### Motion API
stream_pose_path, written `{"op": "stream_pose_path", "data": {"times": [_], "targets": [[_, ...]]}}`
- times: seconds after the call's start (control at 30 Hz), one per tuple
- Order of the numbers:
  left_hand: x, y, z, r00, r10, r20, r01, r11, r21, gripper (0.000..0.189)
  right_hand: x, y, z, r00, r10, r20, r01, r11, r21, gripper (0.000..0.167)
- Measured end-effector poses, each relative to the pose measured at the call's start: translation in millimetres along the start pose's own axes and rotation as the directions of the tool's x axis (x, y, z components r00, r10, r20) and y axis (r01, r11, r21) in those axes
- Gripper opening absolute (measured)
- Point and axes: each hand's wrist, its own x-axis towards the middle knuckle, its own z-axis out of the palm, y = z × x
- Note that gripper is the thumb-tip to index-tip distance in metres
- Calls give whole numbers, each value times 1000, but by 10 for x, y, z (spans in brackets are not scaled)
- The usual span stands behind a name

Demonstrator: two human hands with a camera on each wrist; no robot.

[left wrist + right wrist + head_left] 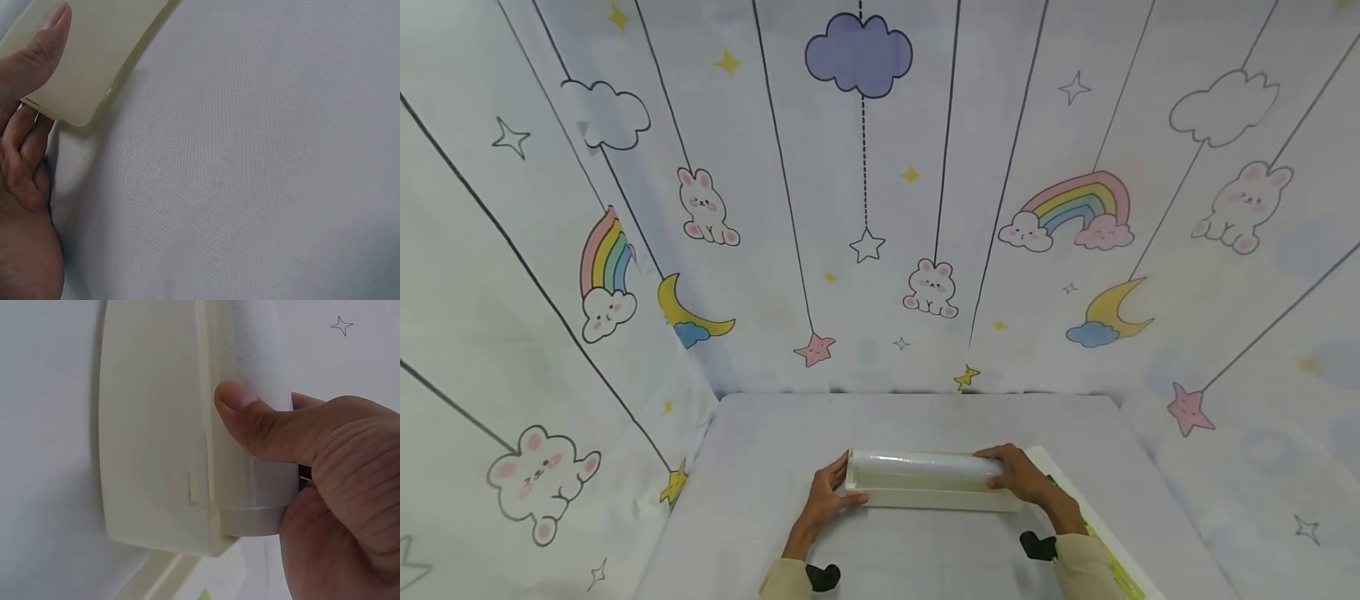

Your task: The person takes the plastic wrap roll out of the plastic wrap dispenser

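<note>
A long cream plastic cling film dispenser [936, 500] lies crosswise on the white tabletop, with a shiny roll of clear film [917, 468] in its open trough. At its left end my left hand [826, 502] grips the dispenser. In the left wrist view the thumb presses on the cream wall [94, 56] and the fingers curl under the edge. My right hand [1024, 477] holds the roll near its right end. Up close in the right wrist view, the thumb [240, 403] lies across the film roll [259, 487]; the other fingers are mostly hidden behind it.
A flat white piece with green and yellow print [1112, 554] lies slanted at the right, partly beneath my right forearm. White sheets printed with rabbits, clouds and stars [865, 167] stand around the white table [760, 442] at the back and sides.
</note>
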Motion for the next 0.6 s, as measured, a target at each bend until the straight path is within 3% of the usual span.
{"op": "stream_pose_path", "data": {"times": [0.17, 0.37, 0.6], "targets": [[-15, -72, -2, 1000, 26, -12, -26, 999, -30, 98, -8, -43, -39, 1000, -29, 2, 29, 999, 14, 49], [-4, -100, -4, 999, 42, -11, -43, 998, -40, 99, -19, -108, -76, 999, 31, 10, -31, 999, 25, 48], [14, -146, 3, 997, -79, -22, 76, 988, -138, 106, -16, -172, -104, 999, 51, 17, -52, 998, 20, 47]]}}
